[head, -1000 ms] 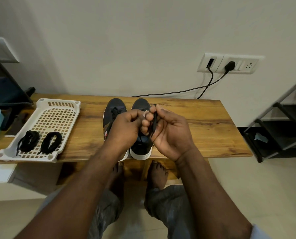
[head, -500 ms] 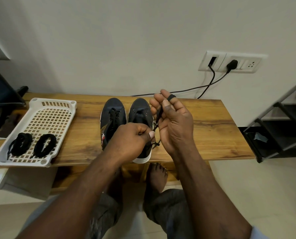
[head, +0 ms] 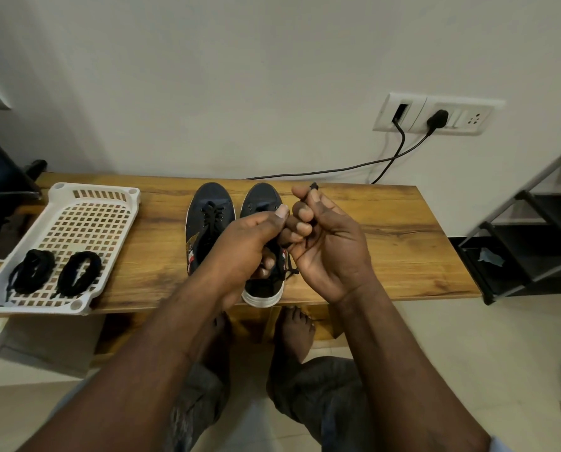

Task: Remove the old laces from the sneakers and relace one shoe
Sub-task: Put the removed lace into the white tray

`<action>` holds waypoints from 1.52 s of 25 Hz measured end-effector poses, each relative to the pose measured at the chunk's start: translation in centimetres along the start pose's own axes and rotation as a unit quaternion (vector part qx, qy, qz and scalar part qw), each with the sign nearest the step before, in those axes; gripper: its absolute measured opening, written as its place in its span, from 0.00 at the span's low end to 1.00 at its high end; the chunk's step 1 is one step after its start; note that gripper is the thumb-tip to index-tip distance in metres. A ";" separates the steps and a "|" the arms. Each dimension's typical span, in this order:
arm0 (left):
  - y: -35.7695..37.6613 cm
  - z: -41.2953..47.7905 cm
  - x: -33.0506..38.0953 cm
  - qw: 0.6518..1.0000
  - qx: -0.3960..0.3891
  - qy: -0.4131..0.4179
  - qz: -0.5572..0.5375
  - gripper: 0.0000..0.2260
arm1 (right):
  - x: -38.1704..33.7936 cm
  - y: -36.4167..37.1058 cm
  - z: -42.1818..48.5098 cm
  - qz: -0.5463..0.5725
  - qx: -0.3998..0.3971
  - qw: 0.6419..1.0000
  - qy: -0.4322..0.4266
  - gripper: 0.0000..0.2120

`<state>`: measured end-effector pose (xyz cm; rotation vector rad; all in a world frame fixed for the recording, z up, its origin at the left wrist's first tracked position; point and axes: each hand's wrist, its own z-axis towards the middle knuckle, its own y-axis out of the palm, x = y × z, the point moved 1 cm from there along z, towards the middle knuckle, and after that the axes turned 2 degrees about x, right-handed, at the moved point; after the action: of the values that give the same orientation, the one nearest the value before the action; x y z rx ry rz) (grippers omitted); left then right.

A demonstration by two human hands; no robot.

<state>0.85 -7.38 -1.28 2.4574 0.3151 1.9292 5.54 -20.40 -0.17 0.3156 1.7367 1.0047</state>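
The old lace is running through the right hand, whose curled fingers and thumb are pinching it, with the lace tip poking out at 12 o'clock above the thumb. The left hand, just at its 9 o'clock, is gripping the lace's lower stretch over the right sneaker. That sneaker is standing on the worktop, toe pointing to 12 o'clock. Just beside it at 9 o'clock, the left sneaker is wearing its lace. Further toward 9 o'clock, a white tray is holding two coiled laces. At 1 o'clock, a wall socket is feeding a black cable.
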 end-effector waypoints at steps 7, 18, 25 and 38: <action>0.0 0.6 -0.4 0.997 0.013 -0.030 -0.073 0.09 | -0.2 -0.4 -0.2 -0.024 -0.014 1.000 0.008 0.15; -1.4 1.6 -1.1 0.930 0.196 0.018 0.309 0.11 | -0.2 -1.1 0.1 -0.065 -0.008 0.998 0.003 0.13; -2.2 1.5 -0.6 0.923 0.157 0.063 0.346 0.06 | -0.2 -1.1 -0.2 -0.144 0.004 0.990 -0.005 0.17; 0.4 0.5 0.8 0.996 -0.063 0.050 -0.027 0.16 | -0.5 -0.8 -0.9 -0.121 -0.069 0.990 -0.003 0.12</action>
<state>1.60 -7.56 -0.63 2.2567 0.2480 1.9879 5.20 -21.62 -0.41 0.0184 1.6452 0.9388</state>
